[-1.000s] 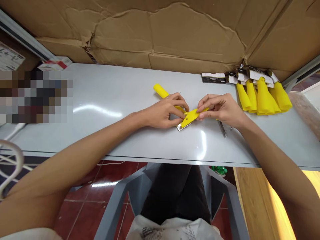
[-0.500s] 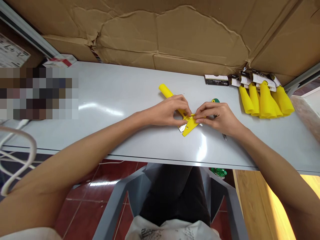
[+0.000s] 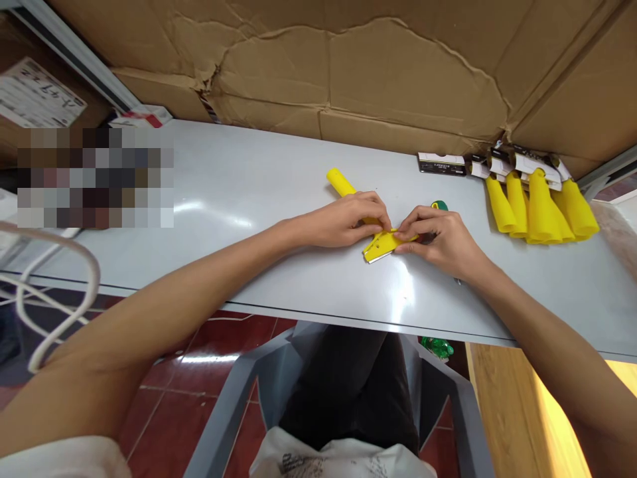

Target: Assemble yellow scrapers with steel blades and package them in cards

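Note:
A yellow scraper (image 3: 340, 182) lies on the grey table, its round handle pointing to the far left. Over its head sits a flat yellow plate (image 3: 382, 245) with a small hole, and a strip of bare metal shows along the near edge. My left hand (image 3: 355, 218) is closed on the scraper where handle and head meet. With thumb and fingers, my right hand (image 3: 430, 236) pinches the plate's right end. Behind that hand, partly hidden, is a green-and-yellow tool handle (image 3: 439, 206); a metal tip peeks out below the wrist.
Several yellow cone-shaped pieces (image 3: 545, 206) with cardboard tags lie at the right. A black-and-white card packet (image 3: 442, 164) is beside them. Cardboard (image 3: 348, 79) lines the back of the table. White cables (image 3: 89, 279) loop at the left.
The yellow plate has swung round to lie over the scraper's head; earlier it stuck out at an angle beside the shiny metal. Both hands stay at the head. The view has shifted slightly.

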`<state>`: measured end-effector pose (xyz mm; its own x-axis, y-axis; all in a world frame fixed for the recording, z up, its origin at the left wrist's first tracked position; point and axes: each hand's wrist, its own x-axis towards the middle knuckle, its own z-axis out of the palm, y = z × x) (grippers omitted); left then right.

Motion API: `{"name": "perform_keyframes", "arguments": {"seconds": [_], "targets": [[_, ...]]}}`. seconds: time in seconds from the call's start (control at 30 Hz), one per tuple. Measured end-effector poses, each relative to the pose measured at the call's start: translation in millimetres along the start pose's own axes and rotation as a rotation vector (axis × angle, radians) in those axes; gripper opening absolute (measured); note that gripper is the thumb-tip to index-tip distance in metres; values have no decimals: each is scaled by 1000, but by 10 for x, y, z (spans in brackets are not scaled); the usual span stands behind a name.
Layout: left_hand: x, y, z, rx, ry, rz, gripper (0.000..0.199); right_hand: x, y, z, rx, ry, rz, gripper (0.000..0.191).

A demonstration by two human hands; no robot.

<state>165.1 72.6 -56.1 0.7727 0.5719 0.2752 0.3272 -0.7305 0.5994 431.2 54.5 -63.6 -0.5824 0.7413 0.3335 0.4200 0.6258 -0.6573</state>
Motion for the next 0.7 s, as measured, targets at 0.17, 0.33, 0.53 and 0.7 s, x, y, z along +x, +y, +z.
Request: {"name": "perform_keyframes", "arguments": {"seconds": [0.17, 0.33, 0.53, 0.7], "targets": [[1, -35, -5, -35, -9, 25, 15, 27, -82, 25, -5, 15, 82, 15], [2, -58, -1, -44, 1, 33, 14, 36, -103, -15, -194, -4, 21, 16], [-2, -18, 15, -20, 43, 14, 15, 39, -58, -45, -149, -51, -22, 16], [7, 3, 22, 4, 81, -12, 10, 11, 0, -42, -249, -34, -138, 13]]}}
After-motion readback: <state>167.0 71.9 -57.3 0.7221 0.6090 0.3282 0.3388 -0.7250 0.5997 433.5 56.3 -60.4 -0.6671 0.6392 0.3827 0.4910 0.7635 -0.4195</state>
